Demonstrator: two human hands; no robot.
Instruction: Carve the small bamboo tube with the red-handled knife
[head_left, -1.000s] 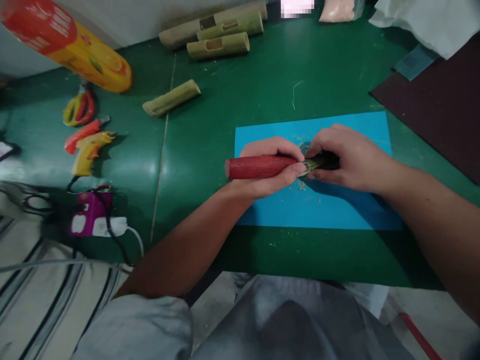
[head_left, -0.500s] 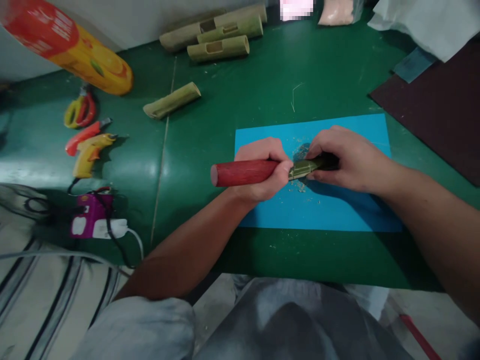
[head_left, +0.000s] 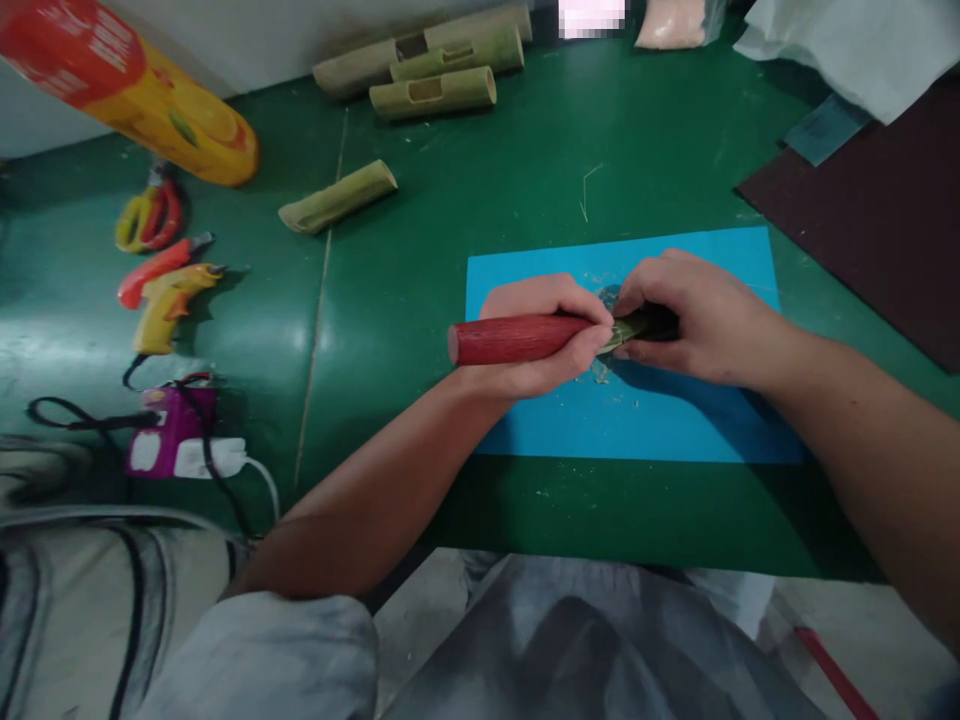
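My left hand [head_left: 551, 335] is closed around the red wooden handle [head_left: 510, 341] of a tool, its butt pointing left. The tool's working end is hidden by my fingers and the work. Opposite, my right hand [head_left: 694, 315] grips a short green bamboo piece [head_left: 628, 328] between thumb and fingers. Most of that piece lies in shadow inside my grasp. Both hands are over a blue sheet [head_left: 555, 430], my left fingertips close against the bamboo's near end. Pale shavings [head_left: 600, 372] lie scattered on the sheet around the bamboo.
Bamboo tubes with cut windows [head_left: 433, 93] lie at the back, a loose bamboo piece [head_left: 337, 198] nearer. To the left are an orange drink bottle [head_left: 180, 125], scissors [head_left: 150, 215], a yellow glue gun [head_left: 172, 305] and a purple power block [head_left: 172, 430]. A dark board [head_left: 870, 210] lies right.
My left hand and the red handle have moved right, closer to my right hand, so less of the bamboo shows between them. The right hand stays almost where it was.
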